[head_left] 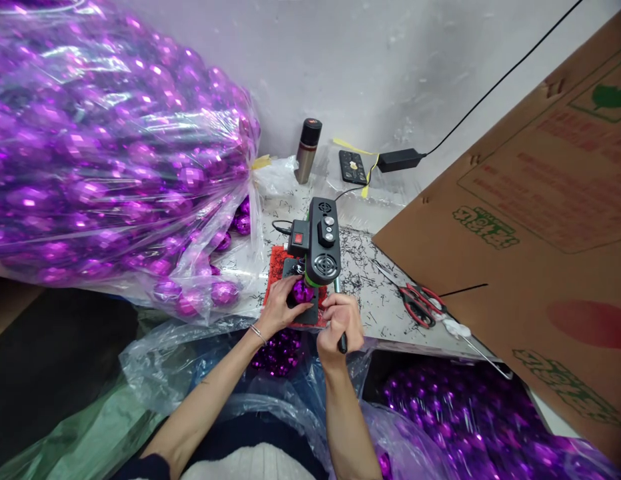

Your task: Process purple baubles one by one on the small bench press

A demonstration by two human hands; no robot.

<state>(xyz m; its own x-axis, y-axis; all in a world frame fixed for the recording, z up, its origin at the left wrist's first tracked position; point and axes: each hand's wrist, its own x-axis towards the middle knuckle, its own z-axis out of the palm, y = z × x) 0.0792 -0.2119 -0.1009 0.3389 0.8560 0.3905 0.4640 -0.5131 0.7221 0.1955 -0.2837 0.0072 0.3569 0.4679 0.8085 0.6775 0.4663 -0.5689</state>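
A shiny purple faceted ball (303,291) sits under the head of a small black bench machine (324,233) that looks like a mini drill press. My left hand (280,303) grips this ball from the left, thumb in front and fingers behind. The ball's top is hidden under the machine head. To the right, my right hand (344,323) is closed in a fist around the machine's lever handle (343,343), whose black end sticks out below. A red mat (277,262) lies beneath the machine's base, sprinkled with dark shavings.
At left bulges a large clear bag of purple balls (115,153). Red-handled scissors (423,303) lie at right by a large cardboard box (530,220). Behind stand a thermos (308,150), a phone (352,167) and a power adapter (401,160). More purple balls (465,407) lie below the table edge.
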